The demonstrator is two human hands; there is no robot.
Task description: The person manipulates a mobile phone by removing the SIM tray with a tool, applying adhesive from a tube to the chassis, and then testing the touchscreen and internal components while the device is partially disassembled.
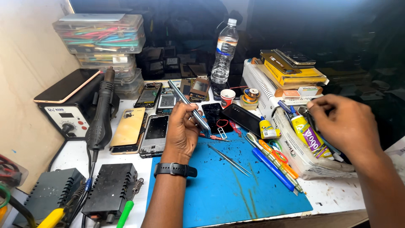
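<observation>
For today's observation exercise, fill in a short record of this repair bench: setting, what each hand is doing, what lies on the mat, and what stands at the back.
Setting: cluttered white workbench with a blue mat
Left hand: holds a slim phone edge-up above the mat; black watch on the wrist
Right hand: reaches into a box of tools and glue tubes
On the mat: tweezers, blue pen
Left of the mat: opened phones, hot-air handpiece
At the back: plastic water bottle, small paper cup

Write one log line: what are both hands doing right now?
left hand: holds phone edge-up over blue mat | right hand: reaching into tool box | tweezers: on mat
</observation>
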